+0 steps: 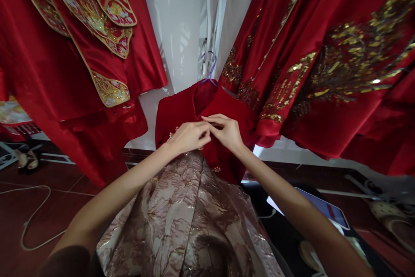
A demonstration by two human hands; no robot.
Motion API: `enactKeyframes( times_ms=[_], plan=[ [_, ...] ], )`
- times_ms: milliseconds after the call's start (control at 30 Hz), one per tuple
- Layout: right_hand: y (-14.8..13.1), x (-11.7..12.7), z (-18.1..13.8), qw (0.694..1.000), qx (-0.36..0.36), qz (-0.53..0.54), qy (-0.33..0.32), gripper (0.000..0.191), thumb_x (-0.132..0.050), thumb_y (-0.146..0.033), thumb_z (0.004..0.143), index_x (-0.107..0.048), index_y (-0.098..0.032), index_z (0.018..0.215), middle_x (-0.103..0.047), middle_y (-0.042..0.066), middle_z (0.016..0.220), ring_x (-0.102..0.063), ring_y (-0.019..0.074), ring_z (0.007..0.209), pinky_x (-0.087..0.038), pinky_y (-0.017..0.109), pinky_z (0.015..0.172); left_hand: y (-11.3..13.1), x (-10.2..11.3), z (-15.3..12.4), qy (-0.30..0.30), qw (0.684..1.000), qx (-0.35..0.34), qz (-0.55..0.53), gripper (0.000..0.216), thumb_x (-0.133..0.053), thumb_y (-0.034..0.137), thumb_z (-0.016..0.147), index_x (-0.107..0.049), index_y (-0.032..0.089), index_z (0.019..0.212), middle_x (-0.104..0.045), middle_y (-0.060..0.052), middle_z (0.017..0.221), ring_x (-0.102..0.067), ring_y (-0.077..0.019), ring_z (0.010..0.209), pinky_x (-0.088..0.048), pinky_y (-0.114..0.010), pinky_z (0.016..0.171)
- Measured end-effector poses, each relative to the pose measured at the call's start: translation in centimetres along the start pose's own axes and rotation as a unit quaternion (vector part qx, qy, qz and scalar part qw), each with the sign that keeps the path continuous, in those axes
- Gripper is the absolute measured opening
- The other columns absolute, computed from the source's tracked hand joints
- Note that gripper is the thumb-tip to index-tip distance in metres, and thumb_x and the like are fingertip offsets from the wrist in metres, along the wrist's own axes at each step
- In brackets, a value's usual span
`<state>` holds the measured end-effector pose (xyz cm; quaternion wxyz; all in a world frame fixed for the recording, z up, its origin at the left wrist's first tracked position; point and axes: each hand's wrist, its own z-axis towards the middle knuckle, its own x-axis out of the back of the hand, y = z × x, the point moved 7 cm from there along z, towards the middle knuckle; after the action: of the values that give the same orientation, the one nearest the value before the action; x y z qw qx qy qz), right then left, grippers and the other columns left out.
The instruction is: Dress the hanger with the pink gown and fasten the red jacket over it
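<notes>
A short red jacket (227, 108) with an open neck hangs from a purple hanger (210, 76) in front of me. At its front, just below the neck, my left hand (191, 135) and my right hand (228, 131) meet with fingertips almost touching. Both are closed in a pinch on the jacket's front edge; the exact spot between the fingers is hidden. Small pearl-like beads (173, 132) show beside my left hand, and another bead cluster (216, 169) lies lower on the front. Below the hands spreads a shiny pinkish-brown floral brocade garment (175, 212).
Red gold-embroidered garments (106, 43) hang at left, and red sequinned gowns (343, 61) at right, before a white wall (175, 22). A tablet (324, 208) lies at lower right. A white cable (35, 212) and shoes (27, 160) are on the dark red floor.
</notes>
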<state>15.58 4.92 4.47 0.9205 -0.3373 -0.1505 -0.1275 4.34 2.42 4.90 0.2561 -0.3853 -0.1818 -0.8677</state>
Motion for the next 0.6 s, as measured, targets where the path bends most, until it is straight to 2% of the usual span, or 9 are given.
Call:
enactKeyframes(
  times_ms=[67, 167, 267, 300, 367, 467, 533, 600],
  plan=[
    [0.3, 0.0, 0.6, 1.0, -0.008, 0.004, -0.008, 0.023, -0.066, -0.026, 0.075, -0.073, -0.023, 0.097, -0.071, 0.003, 0.095, -0.066, 0.0183, 0.09, -0.054, 0.033, 0.085, 0.9, -0.4, 0.5, 0.012, 1.0, -0.004, 0.004, 0.009, -0.05, 0.018, 0.079, -0.056, 0.017, 0.072, -0.062, -0.002, 0.075, -0.055, -0.0131, 0.064, -0.041, -0.025, 0.061],
    [1.8, -0.1, 1.2, 0.998, -0.051, 0.043, -0.024, 0.03, -0.066, -0.018, 0.071, -0.072, -0.02, 0.1, -0.072, 0.004, 0.095, -0.068, 0.0185, 0.088, -0.055, 0.031, 0.083, 1.2, -1.0, 1.2, 0.031, 0.999, 0.016, -0.006, 0.008, -0.051, 0.019, 0.078, -0.054, 0.017, 0.071, -0.062, -0.002, 0.077, -0.055, -0.014, 0.067, -0.041, -0.026, 0.062],
    [3.3, -0.3, 1.0, 0.995, -0.078, 0.051, -0.044, 0.03, -0.065, -0.021, 0.072, -0.07, -0.018, 0.102, -0.072, 0.004, 0.093, -0.068, 0.0182, 0.085, -0.056, 0.032, 0.08, 0.8, -1.4, 0.8, 0.038, 0.999, 0.021, -0.022, 0.009, -0.054, 0.019, 0.077, -0.052, 0.018, 0.068, -0.06, -0.001, 0.074, -0.054, -0.0144, 0.07, -0.042, -0.027, 0.064],
    [3.6, -0.3, 0.9, 0.995, -0.08, 0.047, -0.043, 0.028, -0.064, -0.024, 0.074, -0.07, -0.018, 0.101, -0.072, 0.005, 0.092, -0.068, 0.0181, 0.084, -0.056, 0.032, 0.08, 0.3, -1.3, 0.4, 0.055, 0.998, 0.029, -0.028, 0.009, -0.055, 0.02, 0.076, -0.052, 0.019, 0.069, -0.059, 0.0, 0.073, -0.054, -0.0144, 0.071, -0.042, -0.027, 0.065],
    [3.9, -0.1, 0.5, 0.995, -0.081, 0.037, -0.033, 0.026, -0.064, -0.031, 0.077, -0.069, -0.018, 0.099, -0.072, 0.006, 0.092, -0.068, 0.0178, 0.083, -0.056, 0.032, 0.078, -1.2, -0.5, -0.8, 0.126, 0.989, 0.07, -0.039, 0.007, -0.056, 0.02, 0.077, -0.052, 0.019, 0.072, -0.056, 0.0, 0.071, -0.052, -0.0142, 0.072, -0.042, -0.027, 0.068],
    [3.7, 0.0, 0.0, 0.996, -0.081, 0.027, -0.038, 0.03, -0.065, -0.036, 0.077, -0.067, -0.018, 0.1, -0.071, 0.007, 0.092, -0.067, 0.0177, 0.083, -0.056, 0.031, 0.075, -4.3, 0.6, -3.3, 0.252, 0.952, 0.164, -0.06, 0.005, -0.056, 0.02, 0.079, -0.051, 0.02, 0.08, -0.052, 0.0, 0.074, -0.051, -0.0129, 0.07, -0.043, -0.026, 0.066],
    [3.5, -0.2, -0.2, 0.995, -0.083, 0.021, -0.05, 0.031, -0.065, -0.038, 0.076, -0.066, -0.018, 0.1, -0.071, 0.007, 0.093, -0.067, 0.0176, 0.084, -0.056, 0.031, 0.073, -6.0, 0.3, -4.3, 0.27, 0.938, 0.202, -0.082, 0.012, -0.058, 0.02, 0.076, -0.05, 0.02, 0.085, -0.052, 0.0, 0.077, -0.051, -0.0118, 0.067, -0.044, -0.025, 0.064],
    [3.5, -0.3, -0.3, 0.995, -0.083, 0.021, -0.054, 0.029, -0.066, -0.038, 0.075, -0.065, -0.019, 0.097, -0.07, 0.007, 0.095, -0.066, 0.0172, 0.083, -0.056, 0.03, 0.071, -6.7, -0.7, -4.3, 0.232, 0.945, 0.203, -0.107, 0.021, -0.062, 0.018, 0.073, -0.049, 0.02, 0.089, -0.055, 0.0, 0.081, -0.053, -0.0116, 0.069, -0.045, -0.025, 0.064]
  ],
)
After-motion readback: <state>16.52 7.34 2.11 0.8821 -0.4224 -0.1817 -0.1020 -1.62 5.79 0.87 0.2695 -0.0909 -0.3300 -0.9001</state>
